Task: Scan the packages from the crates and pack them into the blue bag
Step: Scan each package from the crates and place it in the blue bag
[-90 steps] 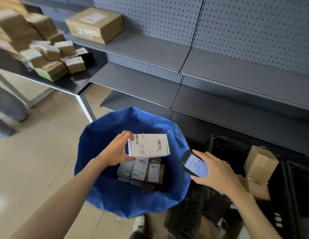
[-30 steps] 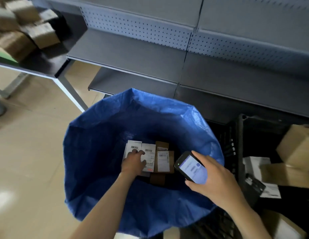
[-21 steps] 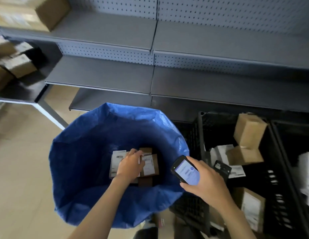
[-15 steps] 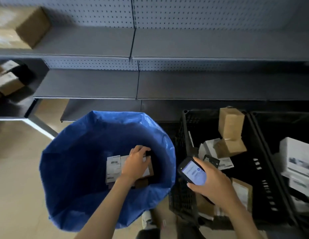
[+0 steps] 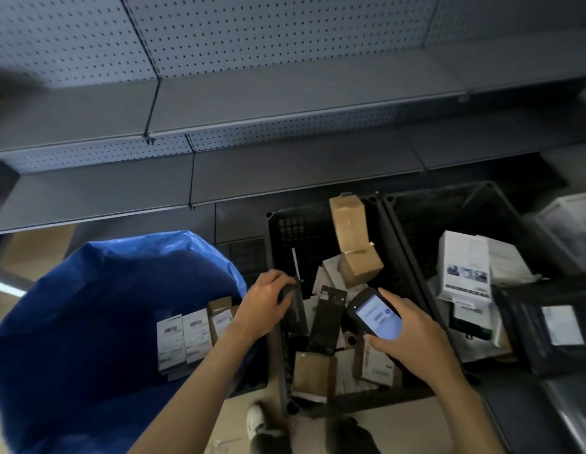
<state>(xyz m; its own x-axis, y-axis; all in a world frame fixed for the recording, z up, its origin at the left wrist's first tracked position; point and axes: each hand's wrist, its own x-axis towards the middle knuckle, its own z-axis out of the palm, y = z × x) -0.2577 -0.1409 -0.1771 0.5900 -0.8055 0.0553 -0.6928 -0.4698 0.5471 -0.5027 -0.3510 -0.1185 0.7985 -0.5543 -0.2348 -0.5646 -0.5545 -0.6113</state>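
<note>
Tan floor point(image 5: 426, 417), blue bag point(image 5: 88, 322), black crates point(image 5: 321, 224)

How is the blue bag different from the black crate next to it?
The blue bag is soft and crinkly; the black crate is stiff, with grid walls. Packages in the blue bag lie flat in a neat row, while the black crate's boxes are jumbled and tilted. Both are open on top and hold packages.

Plastic, cardboard, metal down here.
There's the blue bag point(image 5: 88, 306) at eight o'clock, crinkled plastic, slight sheen; the crate point(image 5: 285, 231) at five, matt black plastic mesh; boxes point(image 5: 347, 224) dull brown cardboard; black packet point(image 5: 298, 317) matt; glossy screen on the scanner point(image 5: 378, 317); shelves point(image 5: 268, 103) at twelve, smooth grey metal.
</note>
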